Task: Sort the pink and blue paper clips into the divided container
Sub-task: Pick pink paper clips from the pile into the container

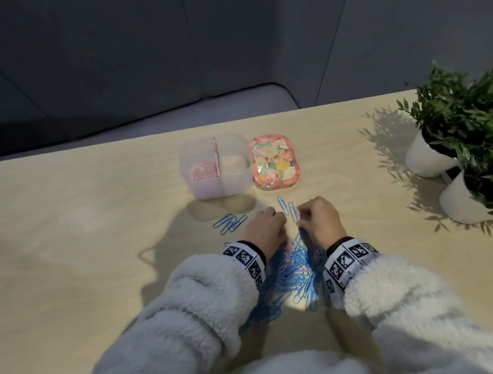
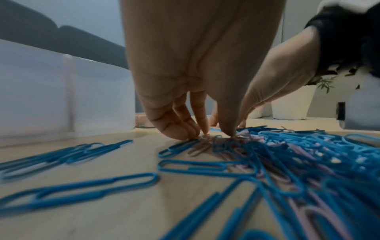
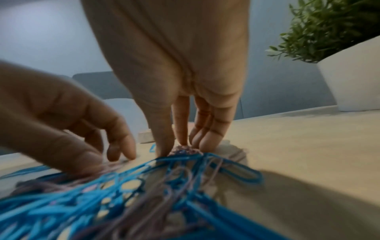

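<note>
Picking stage under way: left hand [image 1: 265, 229] fingers [image 2: 186, 128] pinched together on a pink paper clip [image 2: 200, 147] at the far edge of the mixed clip pile [image 1: 296, 267] on the tabletop [image 1: 80, 229]; right hand [image 1: 320, 221] fingers [image 3: 164, 142] clamped on a pink cluster [image 3: 185, 149]. Divided container [image 1: 210, 186], beyond the pile, with pink clips in left compartment only. Next, likely: lift clear of tangled blue clips, carry left.

a home or office nook: pale wooden desk [image 1: 94, 216], potted plants [image 1: 467, 128], grey sofa [image 1: 57, 122] behind.
</note>
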A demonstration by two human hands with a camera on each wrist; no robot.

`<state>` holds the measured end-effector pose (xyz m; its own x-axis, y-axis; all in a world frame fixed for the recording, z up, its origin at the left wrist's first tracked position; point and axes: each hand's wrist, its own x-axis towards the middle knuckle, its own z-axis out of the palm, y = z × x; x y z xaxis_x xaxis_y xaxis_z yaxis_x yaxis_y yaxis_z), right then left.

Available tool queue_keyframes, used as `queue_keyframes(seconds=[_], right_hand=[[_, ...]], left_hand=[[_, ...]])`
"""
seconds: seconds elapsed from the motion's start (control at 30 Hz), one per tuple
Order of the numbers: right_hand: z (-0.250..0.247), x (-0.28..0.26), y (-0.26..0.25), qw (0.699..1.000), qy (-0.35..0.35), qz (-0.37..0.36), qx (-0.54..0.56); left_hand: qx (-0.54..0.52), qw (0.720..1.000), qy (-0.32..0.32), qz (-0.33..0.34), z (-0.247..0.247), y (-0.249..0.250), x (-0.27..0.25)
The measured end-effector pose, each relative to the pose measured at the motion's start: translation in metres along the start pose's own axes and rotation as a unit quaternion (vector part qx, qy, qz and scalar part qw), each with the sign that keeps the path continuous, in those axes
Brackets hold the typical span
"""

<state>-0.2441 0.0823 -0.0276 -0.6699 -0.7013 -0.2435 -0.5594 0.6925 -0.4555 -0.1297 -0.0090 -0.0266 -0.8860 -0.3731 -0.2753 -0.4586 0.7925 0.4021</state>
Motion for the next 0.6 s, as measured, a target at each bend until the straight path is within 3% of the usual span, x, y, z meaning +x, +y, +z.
queue_keyframes(seconds=[0.13,0.37,0.5,0.57,0.6], right_hand=[[0.001,-0.004,-0.005,0.999,0.027,-0.007,0.025],[0.007,-0.001,0.001,1.000,-0.003,-0.026,0.015],[-0.001,-0.001,0.017,0.985,0.027,0.029,0.165],[-0.008,-0.004,0.023,0.951,0.030,0.087,0.296],[-0.011,-0.005,0.025,0.917,0.023,0.116,0.381]], left_hand=[[-0.004,1.000,-0.015,-0.015,-0.001,0.003,0.009],[0.013,1.000,-0.009,0.009,0.000,-0.008,0.009],[-0.117,0.991,0.041,-0.048,-0.009,-0.021,0.003],[-0.211,0.973,0.051,-0.075,-0.010,-0.030,0.001],[-0.262,0.960,0.045,-0.090,-0.011,-0.032,0.001]])
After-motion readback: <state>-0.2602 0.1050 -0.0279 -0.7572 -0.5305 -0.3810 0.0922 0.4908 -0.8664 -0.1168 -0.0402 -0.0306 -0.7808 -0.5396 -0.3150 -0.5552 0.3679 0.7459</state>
